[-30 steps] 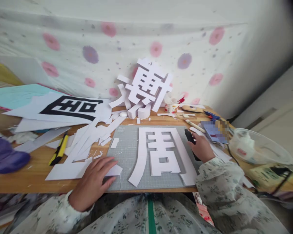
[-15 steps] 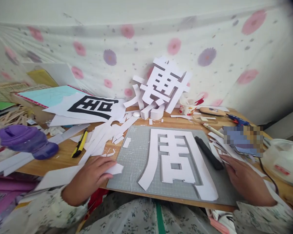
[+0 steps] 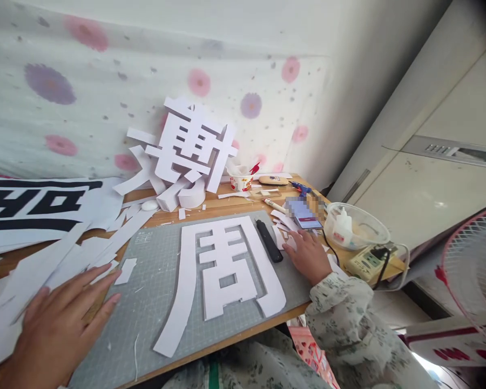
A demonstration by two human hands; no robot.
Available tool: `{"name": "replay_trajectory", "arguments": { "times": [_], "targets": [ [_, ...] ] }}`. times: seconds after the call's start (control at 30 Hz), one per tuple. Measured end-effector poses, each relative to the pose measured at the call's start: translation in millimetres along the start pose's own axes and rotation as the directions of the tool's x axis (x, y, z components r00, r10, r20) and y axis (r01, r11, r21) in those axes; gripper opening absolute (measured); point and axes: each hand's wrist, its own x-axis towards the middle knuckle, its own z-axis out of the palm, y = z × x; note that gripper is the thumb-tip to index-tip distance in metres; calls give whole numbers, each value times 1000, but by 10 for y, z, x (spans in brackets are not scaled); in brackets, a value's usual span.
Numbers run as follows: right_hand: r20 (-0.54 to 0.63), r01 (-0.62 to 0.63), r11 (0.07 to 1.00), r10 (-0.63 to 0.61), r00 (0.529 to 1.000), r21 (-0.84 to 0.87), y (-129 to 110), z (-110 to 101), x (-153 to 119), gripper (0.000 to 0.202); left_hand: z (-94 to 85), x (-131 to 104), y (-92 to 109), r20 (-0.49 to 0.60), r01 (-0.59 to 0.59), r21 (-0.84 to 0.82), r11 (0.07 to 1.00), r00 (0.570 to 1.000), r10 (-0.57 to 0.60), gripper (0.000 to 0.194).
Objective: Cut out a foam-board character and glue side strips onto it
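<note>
1. Head view: the left hand is open, fingers spread over paper strips, gripping nothing I can see.
2. Same view: the right hand rests palm down, fingers loose, beside the black tool; I can't tell if paper is beneath.
3. The cutout lies flat on the mat between them; light fingers would suit its thin bars.

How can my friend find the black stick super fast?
Look at the big grey mat. Near its far right side, between the big white letter and the right hand, lies the black stick. It's thick and dark, while the letter and paper scraps beside it are white.
</note>
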Motion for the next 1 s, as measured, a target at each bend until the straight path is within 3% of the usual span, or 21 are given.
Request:
{"name": "replay_trajectory", "arguments": {
  "times": [0.1,0.27,0.4,0.57,0.73,0.83,1.0],
  "targets": [
    [27,12,1000,-11,1000,-11,-76,-11,156,53,141,70,157,-7,-108,-41,993,994,108,33],
    [72,-10,999,12,997,-38,-151,5,260,48,287,58,109,-31,-126,-167,978,992,122,25],
    [102,-10,998,17,995,-61,-161,-17,110,46,369,-17,2,19,-64,-302,951,997,73,24],
    [142,41,997,-31,989,-67,-89,-106,-266,40,457,-88,-58,69,3,-362,932,997,23,25],
    [63,23,1000,-22,998,-7,90,-53,-291,60,450,-37,-21,59,-16,-378,926,997,41,25],
    [134,-14,1000,15,991,-3,136,32,-112,75,403,7,15,30,-51,-371,927,997,66,26],
    [161,21,1000,-23,987,11,63,35,-9,63,333,20,39,32,-60,-366,929,997,77,26]
  ]
}}
